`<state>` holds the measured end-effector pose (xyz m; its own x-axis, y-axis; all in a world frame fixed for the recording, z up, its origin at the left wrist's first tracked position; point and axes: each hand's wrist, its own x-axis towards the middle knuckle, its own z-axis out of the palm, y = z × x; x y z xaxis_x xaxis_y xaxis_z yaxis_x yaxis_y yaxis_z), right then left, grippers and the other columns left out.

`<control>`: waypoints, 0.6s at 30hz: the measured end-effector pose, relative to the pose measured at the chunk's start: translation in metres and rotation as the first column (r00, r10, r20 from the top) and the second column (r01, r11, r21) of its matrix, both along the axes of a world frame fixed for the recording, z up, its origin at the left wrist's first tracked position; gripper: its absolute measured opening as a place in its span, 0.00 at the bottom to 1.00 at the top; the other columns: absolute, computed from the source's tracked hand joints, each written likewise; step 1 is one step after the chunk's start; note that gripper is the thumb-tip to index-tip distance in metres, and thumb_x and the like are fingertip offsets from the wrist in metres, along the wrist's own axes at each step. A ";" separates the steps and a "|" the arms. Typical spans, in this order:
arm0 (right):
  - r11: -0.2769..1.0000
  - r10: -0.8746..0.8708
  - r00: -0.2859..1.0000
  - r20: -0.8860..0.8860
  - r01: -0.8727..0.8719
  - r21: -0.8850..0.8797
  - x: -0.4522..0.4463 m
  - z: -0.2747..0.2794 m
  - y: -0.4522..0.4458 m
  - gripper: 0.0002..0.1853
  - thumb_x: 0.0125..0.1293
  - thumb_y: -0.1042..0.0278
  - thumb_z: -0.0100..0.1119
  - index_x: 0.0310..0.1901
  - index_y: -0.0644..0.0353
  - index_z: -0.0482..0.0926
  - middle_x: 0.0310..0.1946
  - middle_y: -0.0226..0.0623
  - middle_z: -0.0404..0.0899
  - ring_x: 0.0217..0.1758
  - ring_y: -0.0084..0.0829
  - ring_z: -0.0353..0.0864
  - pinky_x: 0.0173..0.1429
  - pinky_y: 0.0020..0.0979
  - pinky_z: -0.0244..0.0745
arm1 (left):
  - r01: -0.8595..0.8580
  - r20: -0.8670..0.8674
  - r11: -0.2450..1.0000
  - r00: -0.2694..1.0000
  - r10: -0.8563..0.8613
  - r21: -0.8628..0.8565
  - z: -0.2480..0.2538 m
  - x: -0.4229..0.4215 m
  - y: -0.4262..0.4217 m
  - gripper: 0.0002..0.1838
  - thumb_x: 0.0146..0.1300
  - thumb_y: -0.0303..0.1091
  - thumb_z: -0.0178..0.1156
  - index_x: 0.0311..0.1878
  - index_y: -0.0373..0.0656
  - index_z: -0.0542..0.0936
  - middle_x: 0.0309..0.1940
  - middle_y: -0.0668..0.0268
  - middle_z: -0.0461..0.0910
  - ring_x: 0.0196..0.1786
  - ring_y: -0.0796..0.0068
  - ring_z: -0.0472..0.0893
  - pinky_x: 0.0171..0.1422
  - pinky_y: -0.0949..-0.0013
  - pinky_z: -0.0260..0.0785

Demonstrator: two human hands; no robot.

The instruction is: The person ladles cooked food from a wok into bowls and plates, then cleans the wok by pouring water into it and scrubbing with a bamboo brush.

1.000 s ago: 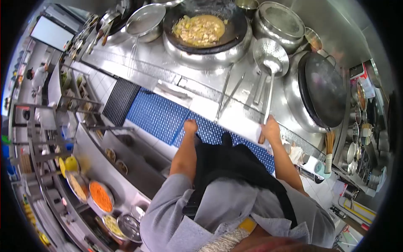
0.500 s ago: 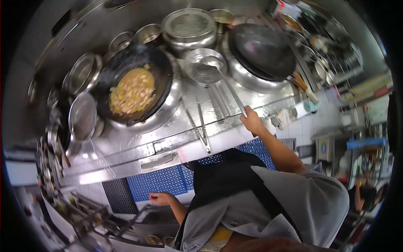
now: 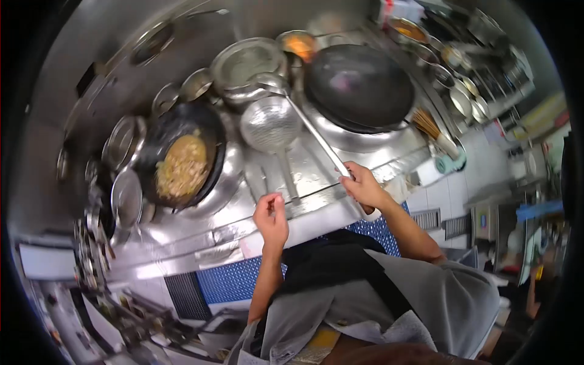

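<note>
My right hand (image 3: 364,185) is closed on the long handle of a ladle (image 3: 316,135), whose bowl is at the near rim of a lidded metal pot (image 3: 249,64). Below that pot a perforated skimmer (image 3: 271,125) lies on the steel counter, its handle towards me. My left hand (image 3: 271,220) is over the counter's front edge, just left of the skimmer handle's end, with fingers bent, a gap by the thumb and nothing seen in it. Left of the skimmer, a black wok (image 3: 155,143) holds yellowish food in sauce (image 3: 182,167).
Another dark wok (image 3: 359,85) sits at the right, beside a bamboo brush (image 3: 429,125). A mesh strainer (image 3: 126,198) is at the left. Behind stand small pots and a container of orange contents (image 3: 299,45). Blue matting (image 3: 231,281) covers the floor. Part of another person shows at the far right.
The ladle's bowl has moved from over the skimmer to the lidded pot. My left hand has come up from beside my body to the counter edge. The view has turned and shifted.
</note>
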<state>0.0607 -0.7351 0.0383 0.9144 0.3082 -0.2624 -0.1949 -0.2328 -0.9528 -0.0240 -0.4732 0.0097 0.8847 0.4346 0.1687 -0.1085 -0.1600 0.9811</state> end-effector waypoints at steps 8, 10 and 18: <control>0.975 -0.153 0.986 0.064 0.161 -0.155 -0.044 0.009 -0.125 0.23 0.69 0.72 0.56 0.65 0.62 0.73 0.36 0.44 0.84 0.37 0.32 0.83 0.45 0.33 0.78 | 0.379 -0.073 0.854 0.900 -0.430 -0.355 0.033 0.027 -0.132 0.16 0.78 0.38 0.55 0.56 0.34 0.76 0.41 0.57 0.84 0.40 0.70 0.83 0.49 0.66 0.78; 0.982 -0.029 0.940 0.340 0.090 -0.165 -0.058 -0.038 -0.115 0.27 0.71 0.64 0.63 0.69 0.61 0.71 0.52 0.53 0.83 0.51 0.48 0.84 0.55 0.40 0.78 | 0.418 -0.062 0.838 0.883 -0.466 -0.352 0.023 0.062 -0.177 0.15 0.78 0.37 0.53 0.57 0.34 0.72 0.40 0.57 0.83 0.39 0.69 0.82 0.48 0.65 0.78; 0.546 -0.445 0.877 0.179 0.424 -0.722 -0.104 -0.316 -0.289 0.24 0.62 0.75 0.55 0.61 0.66 0.78 0.59 0.59 0.80 0.58 0.53 0.82 0.64 0.47 0.76 | -0.010 -0.010 0.949 1.000 0.008 -0.317 0.016 0.066 -0.150 0.10 0.75 0.35 0.53 0.37 0.47 0.64 0.24 0.73 0.65 0.25 0.82 0.65 0.27 0.76 0.60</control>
